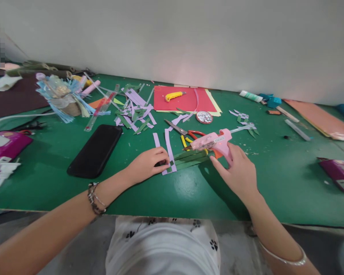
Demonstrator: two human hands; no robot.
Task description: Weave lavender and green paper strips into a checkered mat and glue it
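Observation:
My right hand [242, 170] is wrapped round the handle of a pink hot glue gun [208, 141]. The nozzle points left, above green paper strips [193, 159] lying flat on the table. My left hand [149, 164] is closed, with thumb and fingertips at the crossing of purple paper strips [169, 147] and the green ones. What its fingertips pinch is partly hidden. Just behind the glue gun lie scissors [183, 130] with red handles and a tool with yellow handles [185, 142], partly covered by the gun.
A black phone [96, 151] lies left of my left hand. Behind it are woven paper scraps [134, 109] and a clear ruler [101, 109]. A yellow cutter [174, 96] rests on red paper [160, 105]. Purple power strips [11, 151] sit at both sides of the green table [149, 194].

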